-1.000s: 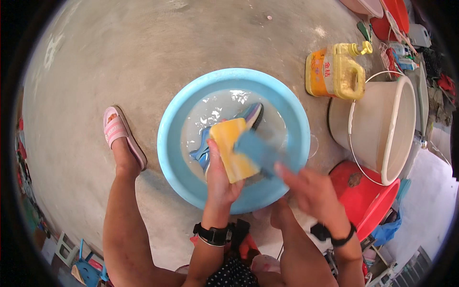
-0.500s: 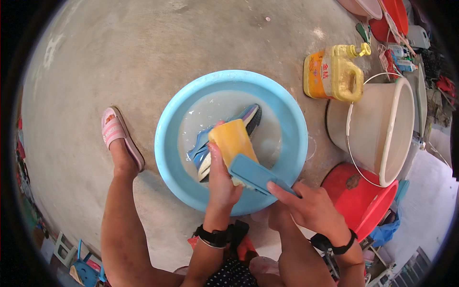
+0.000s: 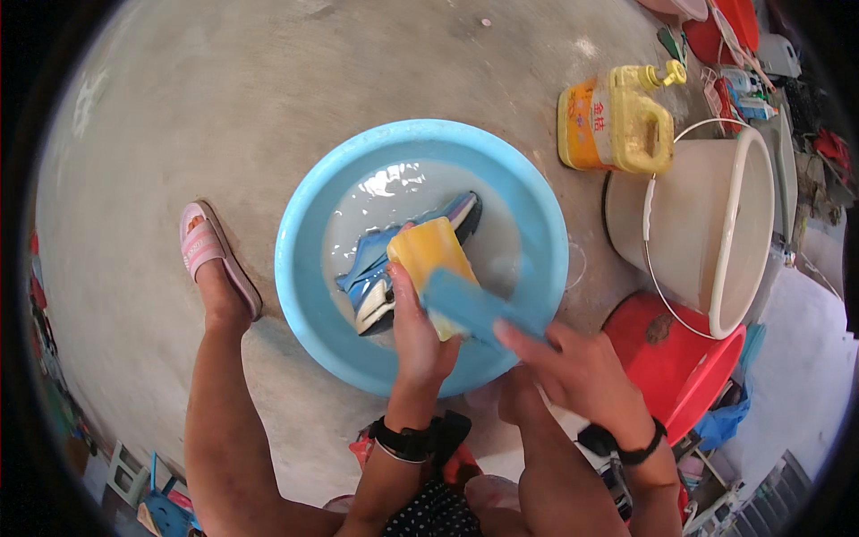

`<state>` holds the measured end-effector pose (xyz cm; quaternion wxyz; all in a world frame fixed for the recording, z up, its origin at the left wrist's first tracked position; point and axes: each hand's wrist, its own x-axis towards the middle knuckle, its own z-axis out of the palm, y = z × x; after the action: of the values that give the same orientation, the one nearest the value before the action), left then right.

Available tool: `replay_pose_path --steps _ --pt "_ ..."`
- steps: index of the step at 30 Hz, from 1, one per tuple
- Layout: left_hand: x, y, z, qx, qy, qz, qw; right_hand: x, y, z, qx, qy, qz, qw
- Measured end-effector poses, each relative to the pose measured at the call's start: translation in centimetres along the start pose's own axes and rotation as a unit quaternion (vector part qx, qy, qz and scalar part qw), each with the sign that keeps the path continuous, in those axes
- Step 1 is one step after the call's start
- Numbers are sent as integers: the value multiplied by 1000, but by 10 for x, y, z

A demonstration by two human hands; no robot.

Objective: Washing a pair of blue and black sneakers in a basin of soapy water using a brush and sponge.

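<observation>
brush (image 3: 474, 306): plastic | basin (image 3: 297, 259): smooth plastic | floor (image 3: 224, 107): matt concrete

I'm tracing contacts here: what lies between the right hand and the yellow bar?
The blue brush: the right hand holds it, its far end overlapping the yellow bar in the head view.

Far-side access: open, over the floor (image 3: 403, 67) and the far rim of the blue basin (image 3: 546, 242). Within, water (image 3: 398, 201) beyond the shoe (image 3: 362, 259) admits a hand. Central obstruction: yellow block (image 3: 416, 251) and blue brush (image 3: 474, 311), above the shoe. Right-side obstructions: yellow jug (image 3: 640, 125), white bucket (image 3: 671, 215), red tub (image 3: 649, 353); a narrow floor strip separates bucket from basin. Near-side obstructions: left forearm (image 3: 380, 483), right forearm (image 3: 651, 488), right leg (image 3: 564, 465).
</observation>
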<state>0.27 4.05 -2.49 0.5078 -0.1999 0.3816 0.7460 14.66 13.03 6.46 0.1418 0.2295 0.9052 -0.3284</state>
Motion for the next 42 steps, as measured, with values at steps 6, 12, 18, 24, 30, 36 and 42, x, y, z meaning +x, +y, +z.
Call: replay_pose_path --steps 6,12,18,24,30,36,42 --pt "-6 -6 3 -62 -34 -39 997 52 34 10 127 169 -27 977" --pt "2 2 -3 -86 -28 -25 996 -7 3 -13 37 -8 17 999" --pt "-11 -20 5 -52 -82 -136 986 38 60 21 158 243 -23 957" --pt "-8 -30 6 -24 -134 -100 986 -2 68 12 800 35 226 555" --pt "-16 -61 18 97 -188 -84 974 -25 66 26 621 172 287 709" --pt "-34 -108 47 363 -246 46 898 -57 62 31 453 258 300 799" --pt "-40 -143 55 304 -275 -47 911 -75 77 38 461 316 341 756"
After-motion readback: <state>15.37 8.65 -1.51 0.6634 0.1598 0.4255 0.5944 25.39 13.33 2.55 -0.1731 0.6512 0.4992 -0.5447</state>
